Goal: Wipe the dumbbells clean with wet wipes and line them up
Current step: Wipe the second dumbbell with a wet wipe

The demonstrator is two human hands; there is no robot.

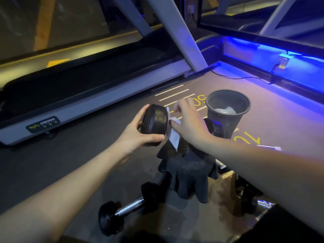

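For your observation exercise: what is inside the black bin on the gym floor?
Inside the black bin, crumpled white wipes lie at the bottom. Anything beneath them is covered.

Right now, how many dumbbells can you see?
3: one held up in the hands, one on the floor, one partly hidden at lower right. Others may be hidden.

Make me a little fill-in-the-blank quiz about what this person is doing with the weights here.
1. The left hand grips one end of a black ____.
2. The right hand presses a white ____ against that held weight.
3. Crumpled white wipes lie inside the black ____ standing on the floor.
4. Another dumbbell lies on the ____.

Missing words: dumbbell; wipe; bin; floor
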